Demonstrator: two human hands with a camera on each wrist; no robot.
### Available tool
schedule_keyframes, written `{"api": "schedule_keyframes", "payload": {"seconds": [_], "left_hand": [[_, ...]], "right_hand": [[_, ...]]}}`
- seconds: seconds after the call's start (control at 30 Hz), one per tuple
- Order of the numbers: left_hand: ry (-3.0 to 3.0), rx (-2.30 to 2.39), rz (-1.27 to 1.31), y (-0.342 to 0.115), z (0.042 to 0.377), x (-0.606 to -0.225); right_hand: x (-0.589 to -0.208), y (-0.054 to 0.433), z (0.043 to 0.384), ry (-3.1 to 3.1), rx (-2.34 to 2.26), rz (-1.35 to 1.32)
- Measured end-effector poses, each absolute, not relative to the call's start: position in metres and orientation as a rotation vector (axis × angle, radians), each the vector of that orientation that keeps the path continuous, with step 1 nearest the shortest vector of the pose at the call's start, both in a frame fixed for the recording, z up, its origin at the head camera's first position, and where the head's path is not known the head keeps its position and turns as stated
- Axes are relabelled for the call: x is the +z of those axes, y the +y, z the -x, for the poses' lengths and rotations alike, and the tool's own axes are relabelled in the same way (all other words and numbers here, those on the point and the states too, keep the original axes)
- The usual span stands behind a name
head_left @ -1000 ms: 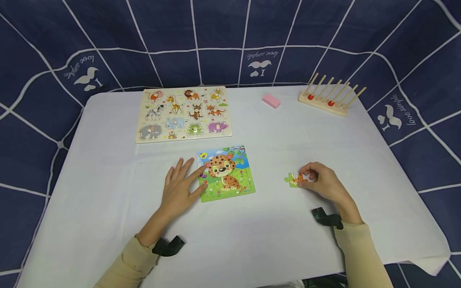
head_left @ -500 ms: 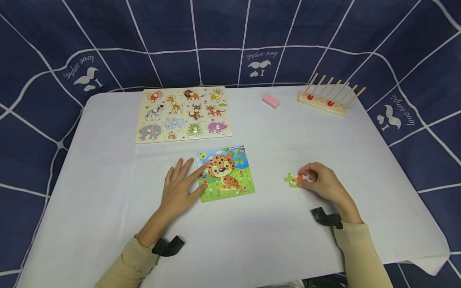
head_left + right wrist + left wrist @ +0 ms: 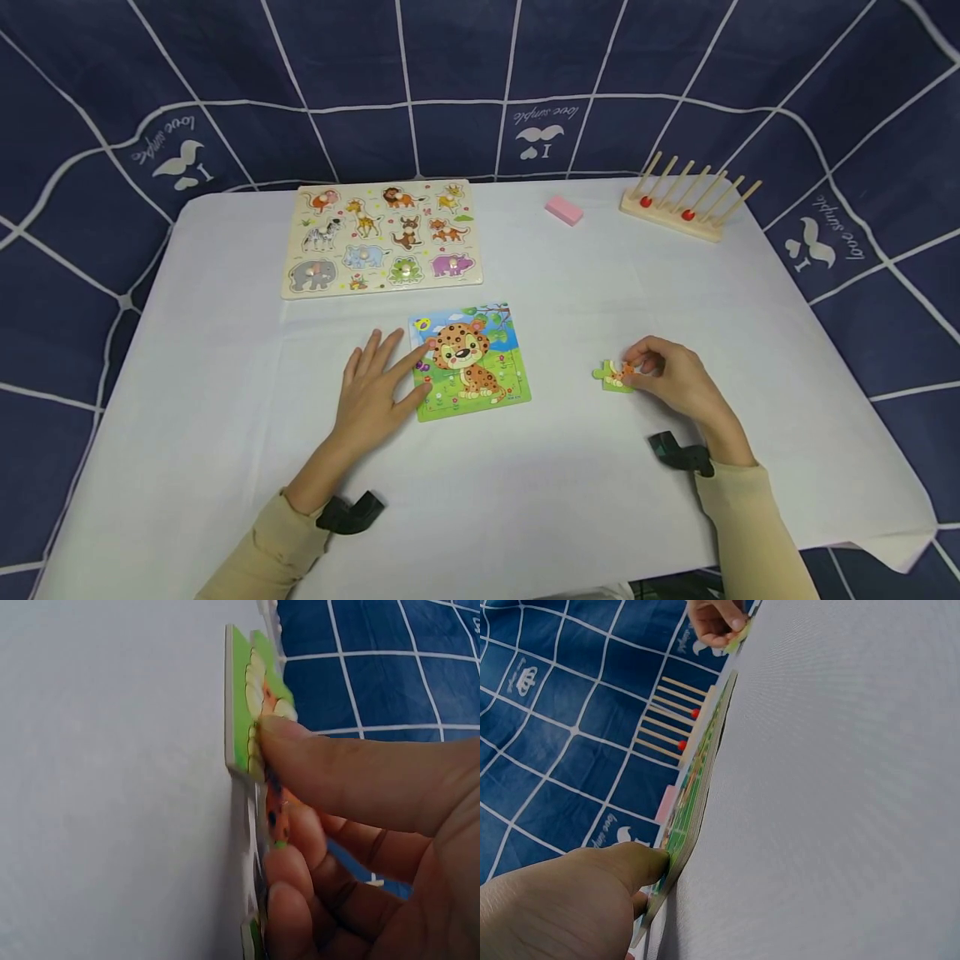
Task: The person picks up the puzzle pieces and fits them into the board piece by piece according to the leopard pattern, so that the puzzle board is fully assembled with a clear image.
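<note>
My left hand (image 3: pixel 372 396) lies with fingers spread at the left edge of a square leopard jigsaw (image 3: pixel 480 367). Its index finger and thumb touch the picture, and the left wrist view shows the thumb (image 3: pixel 641 864) on the jigsaw's thick edge. To the right, my right hand (image 3: pixel 675 379) pinches a small green and orange-spotted jigsaw piece (image 3: pixel 611 377) between thumb and fingers, low over the white cloth. Up close in the right wrist view, the piece (image 3: pixel 241 705) is tilted on edge, partly covered by the thumb and fingertips.
Behind the jigsaw lies a wooden animal peg puzzle board (image 3: pixel 382 237). A pink block (image 3: pixel 564 210) and a wooden rack of upright pegs (image 3: pixel 671 218) with red beads stand along the back. A dark blue checked curtain (image 3: pixel 457 67) surrounds the white table.
The jigsaw piece in my right hand has tilted slightly, with a small shift of the thumb and fingers. My left hand has stayed in place on the leopard jigsaw.
</note>
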State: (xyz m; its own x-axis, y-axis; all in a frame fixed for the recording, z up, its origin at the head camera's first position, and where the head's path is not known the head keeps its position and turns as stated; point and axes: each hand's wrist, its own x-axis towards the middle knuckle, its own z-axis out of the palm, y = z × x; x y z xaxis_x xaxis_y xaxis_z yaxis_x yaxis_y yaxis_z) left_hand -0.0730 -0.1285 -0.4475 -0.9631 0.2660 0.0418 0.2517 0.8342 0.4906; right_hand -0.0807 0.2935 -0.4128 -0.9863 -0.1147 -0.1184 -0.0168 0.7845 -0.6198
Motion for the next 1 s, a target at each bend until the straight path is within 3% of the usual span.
{"api": "schedule_keyframes", "payload": {"seconds": [0.53,1.0], "left_hand": [[2.988,0.793,-0.428,-0.129,0.072,-0.446],[2.976,0.807,-0.414,-0.128,0.071,-0.444]], "right_hand": [[-0.383,0.291,0.096,2.526,-1.311,0.113],[-0.380,0.203,0.126,2.306,-1.350,0.394]]}}
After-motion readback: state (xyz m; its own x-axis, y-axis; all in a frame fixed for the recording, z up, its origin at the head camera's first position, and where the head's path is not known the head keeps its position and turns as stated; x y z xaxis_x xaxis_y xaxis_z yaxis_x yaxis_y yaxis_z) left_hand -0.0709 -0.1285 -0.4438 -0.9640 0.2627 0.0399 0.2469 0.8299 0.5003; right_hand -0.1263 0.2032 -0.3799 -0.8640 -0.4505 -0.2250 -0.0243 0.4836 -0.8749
